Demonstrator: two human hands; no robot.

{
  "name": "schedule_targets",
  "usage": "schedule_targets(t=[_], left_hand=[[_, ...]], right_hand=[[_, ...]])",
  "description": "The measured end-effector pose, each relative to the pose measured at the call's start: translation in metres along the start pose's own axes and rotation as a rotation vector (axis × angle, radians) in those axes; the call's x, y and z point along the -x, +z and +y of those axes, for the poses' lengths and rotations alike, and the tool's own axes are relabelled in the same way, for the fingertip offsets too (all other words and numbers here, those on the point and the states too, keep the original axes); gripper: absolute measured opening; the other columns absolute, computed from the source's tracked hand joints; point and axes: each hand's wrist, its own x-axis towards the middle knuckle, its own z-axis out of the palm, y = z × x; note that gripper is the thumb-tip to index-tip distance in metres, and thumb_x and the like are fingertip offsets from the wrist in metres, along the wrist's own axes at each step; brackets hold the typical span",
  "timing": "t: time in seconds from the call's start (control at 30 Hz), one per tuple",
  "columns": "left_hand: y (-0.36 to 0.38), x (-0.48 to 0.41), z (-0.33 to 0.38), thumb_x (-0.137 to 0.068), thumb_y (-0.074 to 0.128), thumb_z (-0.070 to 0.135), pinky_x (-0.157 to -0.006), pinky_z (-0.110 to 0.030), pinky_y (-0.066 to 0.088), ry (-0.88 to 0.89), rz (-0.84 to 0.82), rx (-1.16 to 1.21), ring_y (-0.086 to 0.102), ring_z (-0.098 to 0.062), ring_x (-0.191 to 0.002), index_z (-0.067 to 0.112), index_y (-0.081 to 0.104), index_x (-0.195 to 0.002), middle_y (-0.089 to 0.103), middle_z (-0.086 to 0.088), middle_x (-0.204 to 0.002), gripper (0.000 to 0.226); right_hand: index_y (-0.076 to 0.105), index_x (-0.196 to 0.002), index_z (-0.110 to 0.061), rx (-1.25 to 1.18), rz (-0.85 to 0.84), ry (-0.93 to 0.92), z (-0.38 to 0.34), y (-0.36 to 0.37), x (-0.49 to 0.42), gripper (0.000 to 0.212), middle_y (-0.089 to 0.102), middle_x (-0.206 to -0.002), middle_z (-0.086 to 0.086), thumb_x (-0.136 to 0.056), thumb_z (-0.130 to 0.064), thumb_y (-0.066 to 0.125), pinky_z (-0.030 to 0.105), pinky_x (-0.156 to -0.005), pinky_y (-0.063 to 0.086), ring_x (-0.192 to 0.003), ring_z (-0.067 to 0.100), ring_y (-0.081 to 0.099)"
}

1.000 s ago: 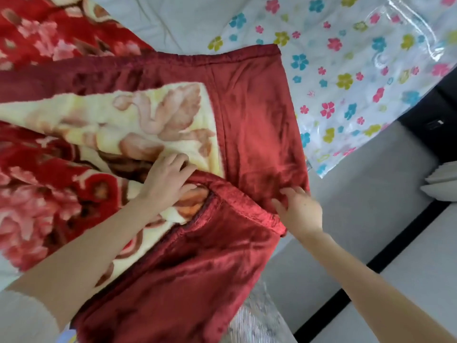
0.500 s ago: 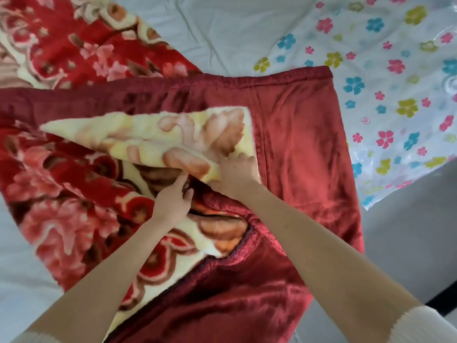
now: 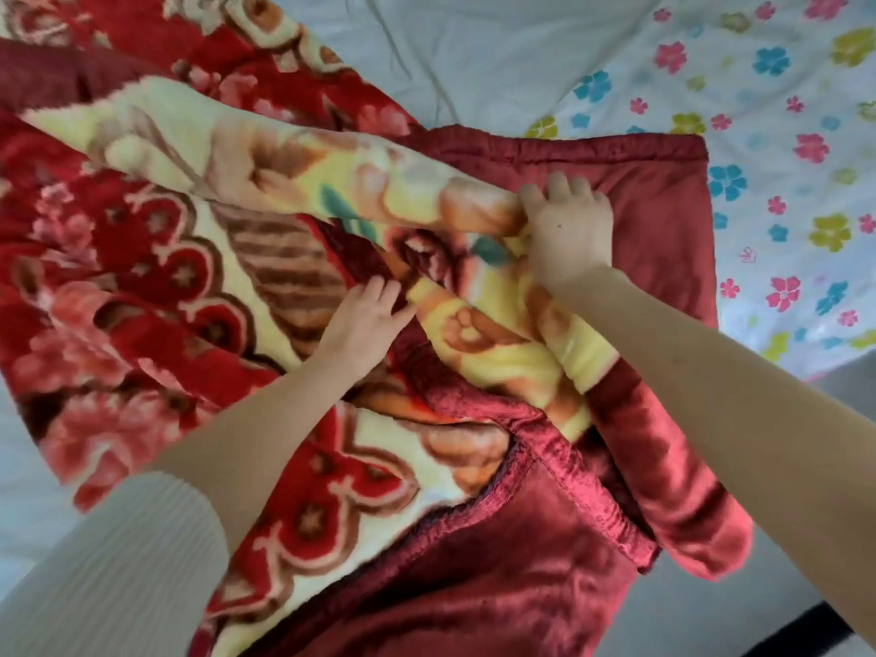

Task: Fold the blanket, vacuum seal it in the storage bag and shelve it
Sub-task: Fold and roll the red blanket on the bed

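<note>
A thick red blanket [image 3: 142, 296] with cream and pink flowers and a plain dark red edge lies spread over the bed, partly doubled over. My right hand [image 3: 566, 225] grips a cream fold of it near its far right corner, fingers curled over the fold. My left hand [image 3: 365, 320] lies flat on the blanket in the middle, fingers straight against a crease. The clear storage bag [image 3: 782, 135], printed with coloured flowers, lies flat on the bed to the right of the blanket, its left edge under the blanket's corner.
A pale grey bed sheet [image 3: 474, 54] shows beyond the blanket. The bed's edge runs along the lower right, with a dark floor strip [image 3: 806, 633] below it.
My right hand has carried the cream fold farther right and away from me. My left hand has slid right along the crease. The view has shifted left, showing more of the patterned side.
</note>
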Motion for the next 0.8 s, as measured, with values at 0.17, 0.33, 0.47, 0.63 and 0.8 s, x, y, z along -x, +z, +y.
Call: schedule_targets(t=[0.17,0.33,0.47,0.63,0.8], left_hand=[[-0.016,-0.020,-0.019,-0.084,0.043,0.006,-0.077,-0.033,0.044,0.272,0.248,-0.236,0.057,-0.025,-0.088,0.011,0.058,-0.096,0.064,-0.005,-0.091,0.020],[-0.035,-0.042,-0.044,-0.070,0.065,0.003,-0.041,-0.028,0.041,-0.071,0.559,-0.047,0.053,-0.023,-0.055,0.010,0.061,-0.086,0.060,-0.007,-0.073,0.018],[-0.003,-0.045,0.012,-0.089,0.058,0.030,-0.087,-0.041,0.048,-0.207,0.060,0.325,0.050,-0.041,-0.113,0.011,0.020,-0.148,0.013,-0.018,-0.155,0.072],[-0.016,-0.037,0.018,-0.096,0.038,0.045,-0.104,-0.044,0.034,-0.092,-0.176,0.505,0.008,-0.041,-0.142,0.028,-0.004,-0.150,-0.016,0.000,-0.157,0.070],[-0.040,0.004,0.016,-0.098,0.039,0.034,-0.092,-0.035,0.045,-0.190,0.008,0.715,0.045,-0.022,-0.128,0.028,0.018,-0.149,0.032,-0.004,-0.151,0.056]], right_hand=[[0.060,-0.107,0.003,-0.070,-0.081,0.003,-0.007,0.003,0.009,0.029,0.060,-0.101,0.024,-0.079,0.002,0.052,0.043,-0.074,0.040,-0.096,0.042,0.055],[0.057,-0.110,-0.002,-0.041,-0.123,0.112,-0.001,-0.004,-0.012,0.029,0.058,-0.112,0.019,-0.083,-0.004,0.050,0.039,-0.079,0.038,-0.105,0.037,0.053],[0.057,-0.112,-0.006,-0.026,-0.236,0.180,0.004,-0.004,-0.017,0.028,0.057,-0.115,0.015,-0.085,-0.009,0.053,0.036,-0.081,0.040,-0.107,0.035,0.053],[0.059,-0.122,-0.019,-0.446,-0.515,-0.013,0.010,-0.023,-0.002,0.046,0.063,-0.119,0.003,-0.082,-0.040,0.067,0.028,-0.081,0.042,-0.107,0.023,0.058],[0.058,-0.121,-0.014,-0.550,-0.223,0.762,0.106,0.007,0.059,0.065,0.061,-0.120,0.009,-0.083,-0.066,0.051,0.040,-0.097,0.042,-0.114,0.028,0.054]])
